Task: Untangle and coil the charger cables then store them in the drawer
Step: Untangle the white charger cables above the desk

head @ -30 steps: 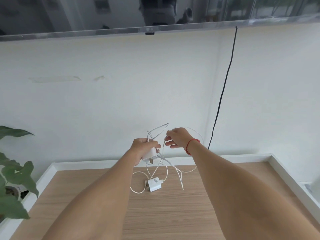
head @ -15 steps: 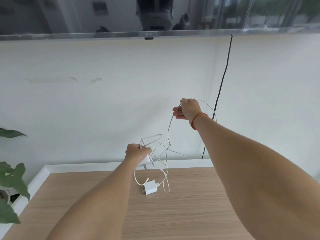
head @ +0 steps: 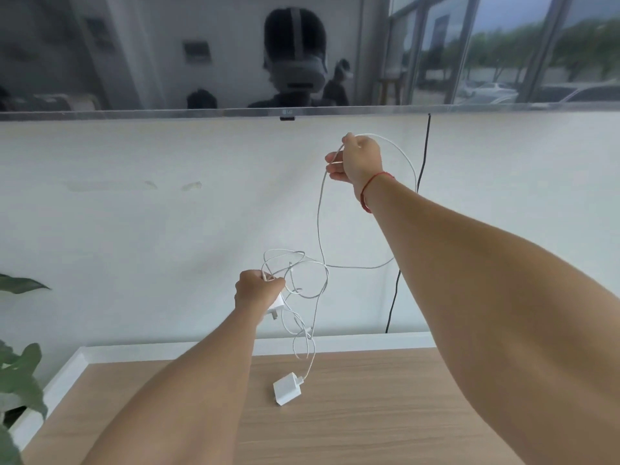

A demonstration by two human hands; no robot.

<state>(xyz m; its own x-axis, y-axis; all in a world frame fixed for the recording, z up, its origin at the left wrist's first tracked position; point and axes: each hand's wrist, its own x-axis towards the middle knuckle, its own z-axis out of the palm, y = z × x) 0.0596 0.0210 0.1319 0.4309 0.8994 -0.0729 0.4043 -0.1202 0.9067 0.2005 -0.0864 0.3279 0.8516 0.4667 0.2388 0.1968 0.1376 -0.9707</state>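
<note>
While one white charger (head: 287, 388) lies on the tabletop (head: 369, 414) beneath a hanging cable tangle (head: 298, 280): left grip (head: 256, 290), above the tabletop's far edge, closed around a second charger (head: 276, 305); right grip (head: 359, 159), highest above the tabletop, pinching a cable loop (head: 318, 213) drawn from that tangle.

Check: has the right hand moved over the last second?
Yes. The right hand rose from near the tabletop's back rim to just below the TV's lower edge.
</note>
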